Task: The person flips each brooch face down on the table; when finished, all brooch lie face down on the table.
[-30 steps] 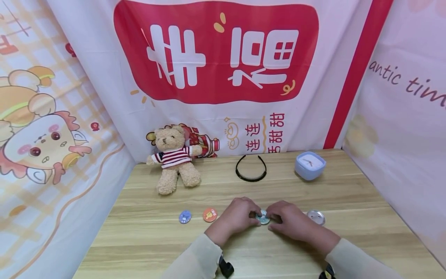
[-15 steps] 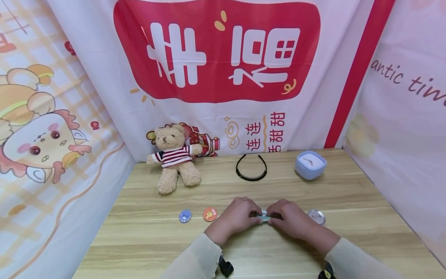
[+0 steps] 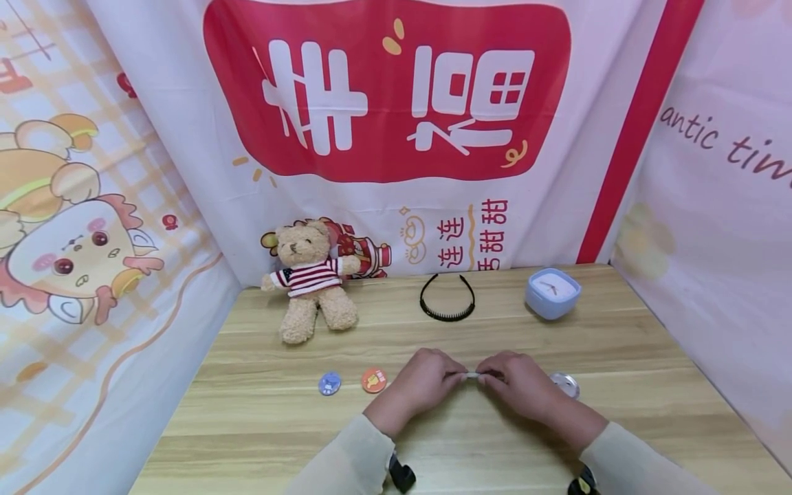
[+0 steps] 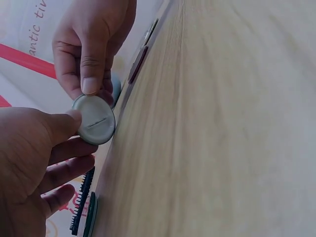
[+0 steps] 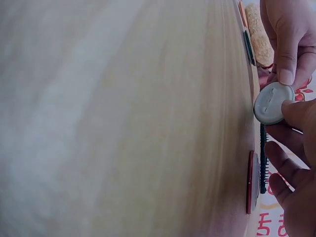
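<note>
A round pin badge (image 3: 473, 375) is tipped up between my two hands and looks edge-on in the head view. Its silver back with a thin pin faces the cameras in the left wrist view (image 4: 96, 123) and the right wrist view. My left hand (image 3: 423, 381) pinches its left edge between thumb and fingertips. On the opposite edge, the thumb and fingers of my right hand (image 3: 522, 385) hold it too. Left of my left hand lie an orange badge (image 3: 374, 380) and a blue badge (image 3: 330, 383). A silver-backed badge (image 3: 566, 386) lies partly hidden behind my right hand.
Farther back on the wooden table (image 3: 278, 440) are a teddy bear (image 3: 311, 282), a black toothed headband (image 3: 447, 316) and a blue clock (image 3: 553, 294). Printed cloths (image 3: 383, 158) hang around the table. A green-edged badge (image 4: 91, 215) shows low in the left wrist view.
The badge between my hands lay with its teal printed face showing; both hands have gripped it and tilted it up onto its edge. The other things stay where they were.
</note>
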Tool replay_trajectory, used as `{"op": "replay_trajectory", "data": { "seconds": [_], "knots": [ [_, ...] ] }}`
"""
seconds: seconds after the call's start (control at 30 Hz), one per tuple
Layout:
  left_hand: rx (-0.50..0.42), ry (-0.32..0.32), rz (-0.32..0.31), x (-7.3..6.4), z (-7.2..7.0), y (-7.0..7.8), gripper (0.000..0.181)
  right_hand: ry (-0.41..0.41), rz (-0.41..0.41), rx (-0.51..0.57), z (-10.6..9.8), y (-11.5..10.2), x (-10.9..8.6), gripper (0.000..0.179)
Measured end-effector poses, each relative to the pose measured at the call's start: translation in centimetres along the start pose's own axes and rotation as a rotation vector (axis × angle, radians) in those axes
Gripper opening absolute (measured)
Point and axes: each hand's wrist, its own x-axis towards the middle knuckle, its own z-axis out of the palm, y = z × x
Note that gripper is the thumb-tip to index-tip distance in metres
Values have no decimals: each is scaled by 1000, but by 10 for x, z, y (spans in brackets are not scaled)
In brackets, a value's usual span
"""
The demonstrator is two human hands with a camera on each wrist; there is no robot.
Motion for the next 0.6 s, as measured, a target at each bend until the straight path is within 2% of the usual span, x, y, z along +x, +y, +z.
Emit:
{"op": "replay_trajectory", "data": {
  "seconds": [0.13,0.27,0.4,0.6],
  "knots": [
    [-71,16,-65,0,0,2,18,-7,25,28,0,-2,1,21],
    [-145,18,-128,1,0,3,17,-50,54,85,1,-4,2,38],
    [-184,14,-135,2,2,4,16,-79,53,111,2,-7,2,41],
    [-232,14,-154,4,4,4,10,-52,30,59,4,-6,2,35]
  ]
}}
